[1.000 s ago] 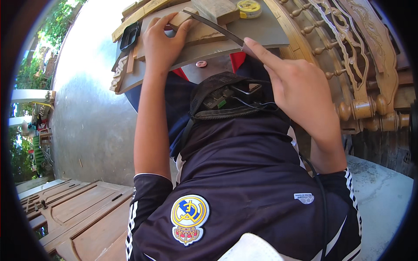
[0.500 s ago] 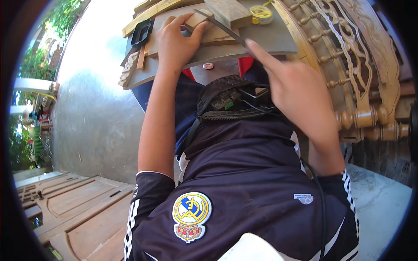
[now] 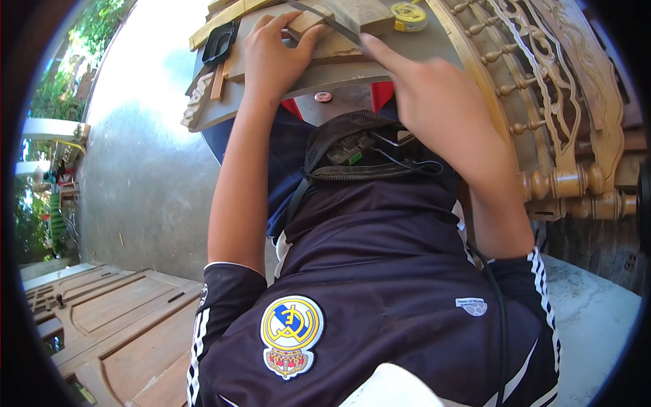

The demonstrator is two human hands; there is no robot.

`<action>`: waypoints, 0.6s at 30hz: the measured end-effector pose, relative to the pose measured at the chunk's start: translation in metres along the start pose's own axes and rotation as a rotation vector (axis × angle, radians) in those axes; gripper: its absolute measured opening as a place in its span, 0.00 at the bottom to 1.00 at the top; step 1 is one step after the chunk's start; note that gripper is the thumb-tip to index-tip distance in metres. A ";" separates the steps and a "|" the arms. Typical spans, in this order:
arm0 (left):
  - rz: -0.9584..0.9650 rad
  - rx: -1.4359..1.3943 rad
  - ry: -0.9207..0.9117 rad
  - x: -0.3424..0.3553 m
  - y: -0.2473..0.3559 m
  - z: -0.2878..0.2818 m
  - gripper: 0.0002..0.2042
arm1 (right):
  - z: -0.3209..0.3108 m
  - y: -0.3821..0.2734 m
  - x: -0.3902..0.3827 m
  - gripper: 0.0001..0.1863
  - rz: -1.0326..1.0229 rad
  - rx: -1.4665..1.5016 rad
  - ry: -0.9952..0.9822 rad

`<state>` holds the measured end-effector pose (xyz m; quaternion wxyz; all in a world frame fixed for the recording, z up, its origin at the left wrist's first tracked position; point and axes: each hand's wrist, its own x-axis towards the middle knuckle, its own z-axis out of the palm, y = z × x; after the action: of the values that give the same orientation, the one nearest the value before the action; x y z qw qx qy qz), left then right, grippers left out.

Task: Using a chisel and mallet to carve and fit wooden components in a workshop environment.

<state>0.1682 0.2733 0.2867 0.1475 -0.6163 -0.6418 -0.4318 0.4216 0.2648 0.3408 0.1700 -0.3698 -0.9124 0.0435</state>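
Note:
My left hand (image 3: 274, 51) grips a small wooden block (image 3: 306, 22) between thumb and fingers, holding it down on a flat wooden board (image 3: 339, 49) on the worktable (image 3: 319, 83). My right hand (image 3: 434, 102) is closed round the near end of a long, narrow, dark metal file (image 3: 339, 28), with the index finger stretched along it. The file slants away to the left, across the block beside my left thumb. Its handle is hidden in my right hand. Whether the file touches the block I cannot tell.
Another wooden block (image 3: 369, 15) and a yellow tape measure (image 3: 409, 17) lie beyond the file. A black tray (image 3: 220, 43) and carved wood pieces (image 3: 198, 100) are at the table's left. Carved wooden furniture (image 3: 563, 88) stands close on the right; wooden panels (image 3: 142, 325) lie lower left.
My right hand has moved forward and left, carrying the file further across the block. My left hand stays on the block, nearly in the same place.

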 end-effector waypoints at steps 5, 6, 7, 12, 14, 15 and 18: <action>-0.023 0.039 -0.058 0.004 0.000 -0.002 0.22 | -0.035 0.007 -0.038 0.26 0.021 0.040 -0.035; 0.016 0.030 -0.032 0.004 -0.004 -0.003 0.23 | -0.032 0.009 -0.035 0.26 -0.001 0.070 0.042; 0.022 0.028 -0.039 0.004 -0.004 -0.003 0.23 | -0.026 0.009 -0.025 0.26 0.008 0.073 0.044; -0.055 0.008 -0.091 0.006 -0.003 -0.004 0.23 | 0.004 -0.003 0.029 0.25 -0.046 -0.024 0.082; -0.014 0.032 -0.083 0.005 -0.005 -0.006 0.22 | 0.010 -0.001 0.024 0.25 -0.046 0.003 0.080; 0.022 0.050 -0.065 0.005 -0.007 -0.006 0.22 | 0.012 0.001 0.021 0.26 -0.052 0.020 0.078; -0.056 0.074 -0.042 0.001 -0.001 -0.004 0.23 | -0.001 0.005 -0.018 0.26 -0.005 0.008 -0.015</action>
<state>0.1655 0.2708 0.2892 0.1445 -0.6010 -0.6775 -0.3987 0.4379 0.2561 0.3359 0.1645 -0.3665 -0.9144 0.0493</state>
